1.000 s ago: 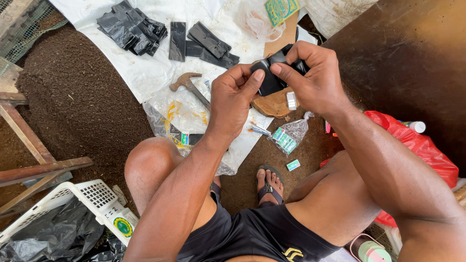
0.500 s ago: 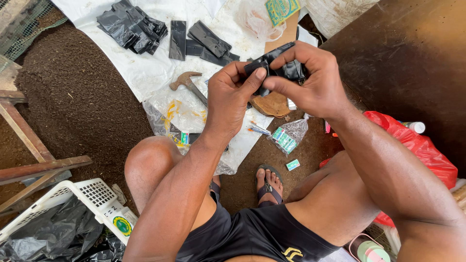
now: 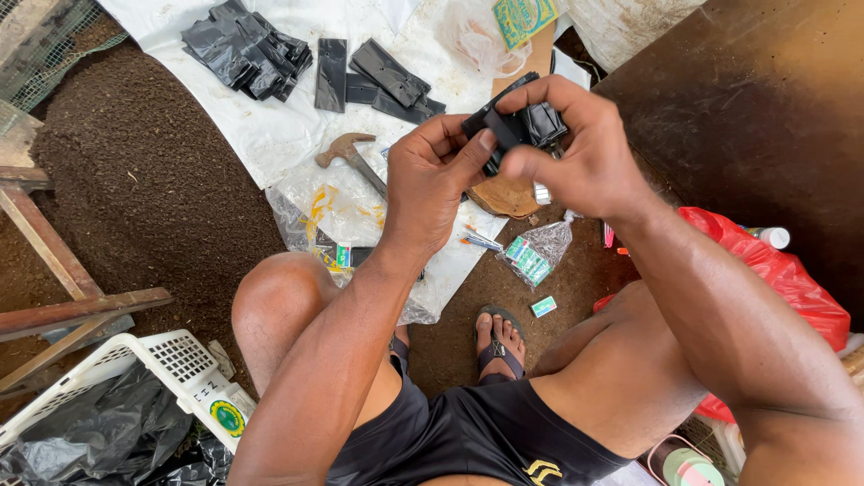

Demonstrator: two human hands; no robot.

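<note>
Left hand [image 3: 432, 184] pinches black plastic piece [image 3: 517, 126] | right hand [image 3: 576, 148] grips it too | hammer [image 3: 353, 155] at 9 o'clock

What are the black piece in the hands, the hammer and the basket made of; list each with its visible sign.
Black piece: thin plastic film, probably; glossy, creased.
Hammer: dull rusty metal head; the handle's material is unclear.
Basket: white moulded plastic, judging by its grid of holes.
</note>
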